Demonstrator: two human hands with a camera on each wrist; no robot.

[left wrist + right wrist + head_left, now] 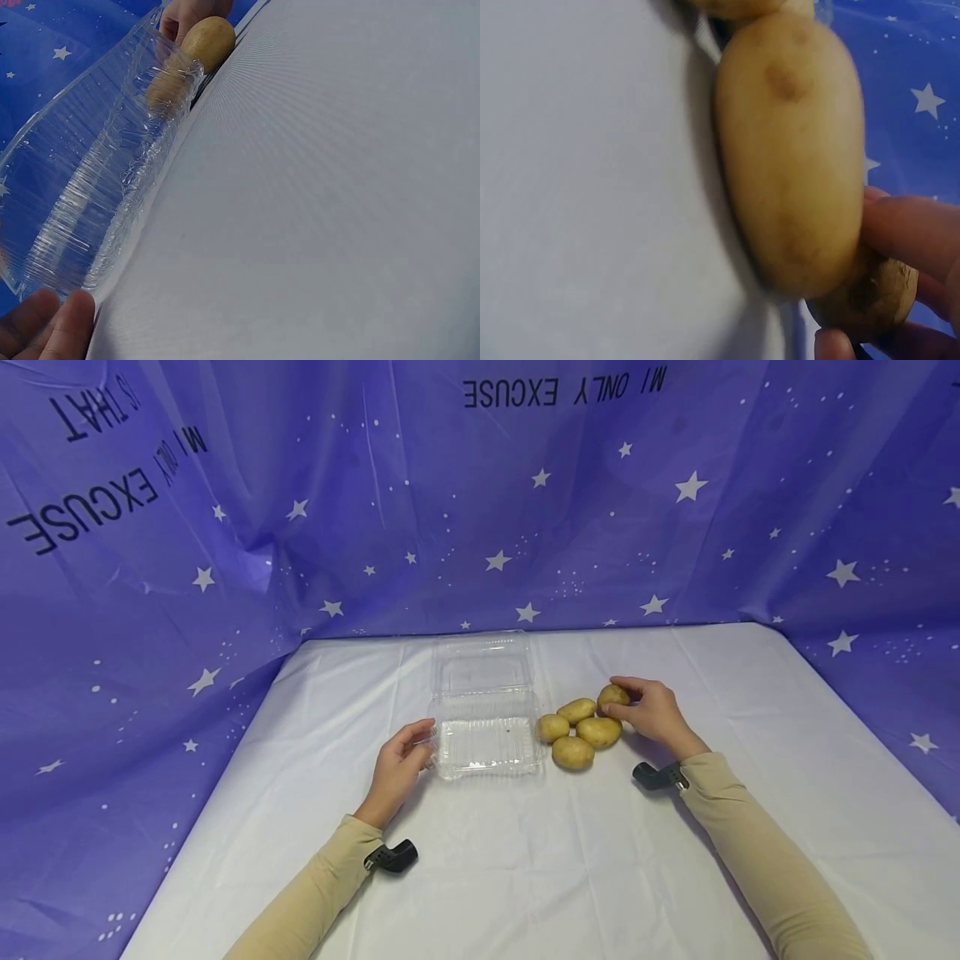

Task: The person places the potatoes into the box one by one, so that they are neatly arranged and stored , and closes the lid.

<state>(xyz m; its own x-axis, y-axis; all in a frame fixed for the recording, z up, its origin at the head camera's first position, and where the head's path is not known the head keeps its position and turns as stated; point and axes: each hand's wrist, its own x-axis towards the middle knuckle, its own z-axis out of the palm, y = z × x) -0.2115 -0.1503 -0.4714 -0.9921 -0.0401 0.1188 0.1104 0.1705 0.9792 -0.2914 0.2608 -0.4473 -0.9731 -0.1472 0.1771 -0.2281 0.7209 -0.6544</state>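
Your 2 hands are well apart on the far half of the desk (525, 877): your right hand (657, 712) has its thumb and fingers closed round the small potato (613, 696), while your left hand (395, 770) lies with bent fingers at the left wall of the clear container (486, 743); you cannot tell from these views whether it pinches the rim or only touches it. The small potato sits at the back right of the group of 5, on the side toward the desk's far right corner, just behind the oblong potato (598, 732); whether its underside is off the desk, you cannot tell. The step in hand looks like taking a firm hold there, so set your thumb and fingers on opposite sides, around its widest part, and squeeze only as much as a smooth, round thing needs. Raise it straight up before any sideways move, because a low path would probably knock the oblong potato and roll the group. Mind the leftmost potato (553, 727), right beside the container's right wall. With your left hand, use light steadying pressure, since the thin plastic likely bends and slides easily, and leave the lid (482, 664) folded back toward the desk's far edge.
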